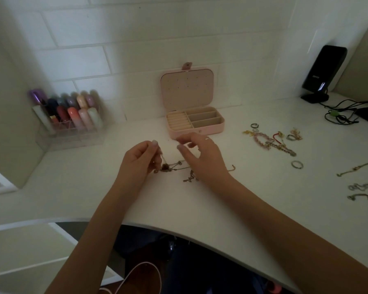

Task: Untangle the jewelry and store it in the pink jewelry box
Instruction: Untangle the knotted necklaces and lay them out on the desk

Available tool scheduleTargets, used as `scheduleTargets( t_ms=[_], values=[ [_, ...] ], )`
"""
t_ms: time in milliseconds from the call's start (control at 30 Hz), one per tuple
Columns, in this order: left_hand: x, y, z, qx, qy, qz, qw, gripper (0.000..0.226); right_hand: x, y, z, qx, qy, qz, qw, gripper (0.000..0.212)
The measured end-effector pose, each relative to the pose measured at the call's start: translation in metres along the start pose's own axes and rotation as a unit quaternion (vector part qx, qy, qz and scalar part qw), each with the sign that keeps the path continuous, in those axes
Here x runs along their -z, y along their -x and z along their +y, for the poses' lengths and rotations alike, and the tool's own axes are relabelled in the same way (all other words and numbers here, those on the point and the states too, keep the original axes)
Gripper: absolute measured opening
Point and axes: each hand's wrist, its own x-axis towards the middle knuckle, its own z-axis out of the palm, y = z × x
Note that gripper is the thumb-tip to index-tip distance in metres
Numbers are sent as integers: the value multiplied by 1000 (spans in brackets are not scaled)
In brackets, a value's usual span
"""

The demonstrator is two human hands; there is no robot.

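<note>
A tangle of thin gold chains (174,169) lies on the white desk (200,204) in front of me. My left hand (140,160) pinches a fine chain strand and lifts it from the knot. My right hand (202,155) hovers just right of it, fingers loosely spread above the chains, a ring on one finger; nothing visibly held. The pink jewelry box (197,124) stands open behind my hands, lid up, its ring rolls and compartments showing no jewelry.
More jewelry lies at the right: a heap of bracelets and rings (272,140), a single ring (297,164), several chains (363,187). A clear organiser of coloured tubes (70,117) stands at the left. A black device (323,73) and cables (342,115) are at the back right.
</note>
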Motion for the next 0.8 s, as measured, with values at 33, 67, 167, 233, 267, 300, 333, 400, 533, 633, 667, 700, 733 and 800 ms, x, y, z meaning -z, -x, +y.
scheduleTargets(
  t_ms=[33, 67, 167, 233, 267, 300, 333, 400, 533, 633, 667, 700, 733, 800],
  values=[
    [-1, 1, 0, -1, -5, -14, 1000, 36, -3, 2, -4, 1, -7, -36, 999, 19],
    [-1, 2, 0, -2, -6, -26, 1000, 35, -7, 4, -9, 0, -9, -73, 997, 20],
    [0, 2, 1, 3, 4, -30, 1000, 32, -14, 7, -15, -2, -43, -105, 993, 12],
    [2, 1, 2, 15, 9, -9, 1000, 31, -11, 4, -15, -44, -104, -84, 990, 10],
    [3, 1, 3, 20, 10, 0, 1000, 32, -8, 2, -14, -75, -142, -74, 984, 11],
    [4, 1, 3, 25, 11, 7, 1000, 32, -4, 0, -13, -108, -188, -67, 974, 13],
    [4, 1, 3, 30, 13, 8, 999, 32, 0, -3, -13, -141, -245, -63, 957, 17],
    [4, 2, 4, 37, 25, 4, 999, 32, 9, -8, -14, -207, -385, -52, 898, 24],
    [6, 2, 4, 42, 31, 19, 998, 32, 31, -18, -6, -253, -468, -14, 847, 21],
    [4, 2, 0, 31, -31, 18, 999, 33, 40, -19, -1, -228, -442, -30, 867, 18],
    [3, 3, 0, 15, -75, 13, 997, 31, 41, -20, -1, -219, -435, -36, 873, 17],
    [2, 4, -1, -9, -124, 5, 992, 26, 42, -20, -2, -209, -430, -42, 877, 17],
    [0, 5, -2, -34, -162, -7, 986, 19, 44, -21, -3, -200, -427, -46, 881, 16],
    [-1, 7, -2, -58, -207, -45, 976, 6, 47, -21, -4, -187, -423, -51, 885, 15]
  ],
)
